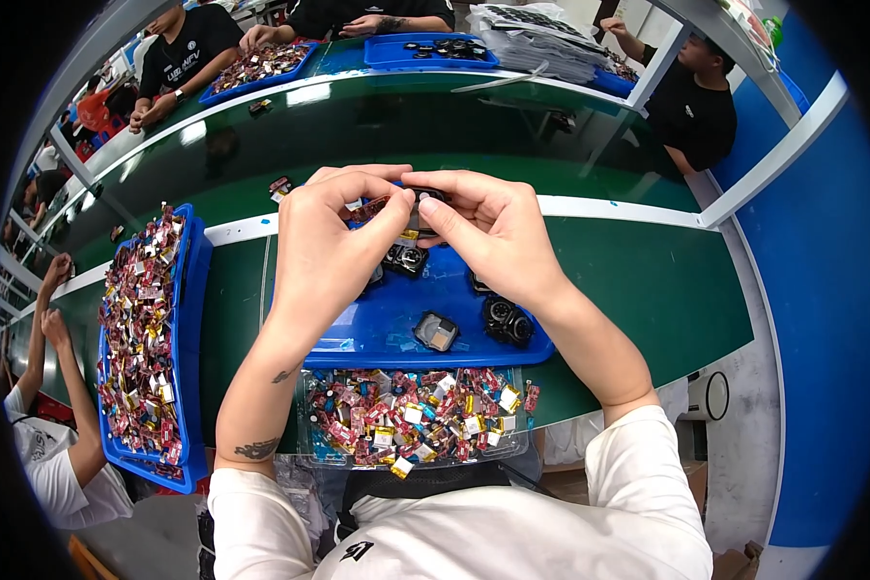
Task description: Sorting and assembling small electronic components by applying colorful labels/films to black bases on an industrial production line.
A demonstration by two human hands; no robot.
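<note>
My left hand (333, 222) and my right hand (498, 227) meet above the far part of a blue tray (387, 350). Between their thumbs and fingertips they pinch a small black casing (427, 196), partly covered by the fingers. A piece of red circuit board (365, 210) shows under the left fingers; whether it is held cannot be told. Below the hands, black watch-like casings (406, 259) lie in the tray. Nearer me are an open casing with a grey inside (436, 332) and a round-faced black casing (506, 321).
A clear tray (311, 447) heaped with red boards and silver-yellow battery cells stands at the table's near edge. To the left is a long blue tray (195, 280) full of similar parts. A white rail (628, 210) borders the green belt (358, 126). Co-workers sit across and at left.
</note>
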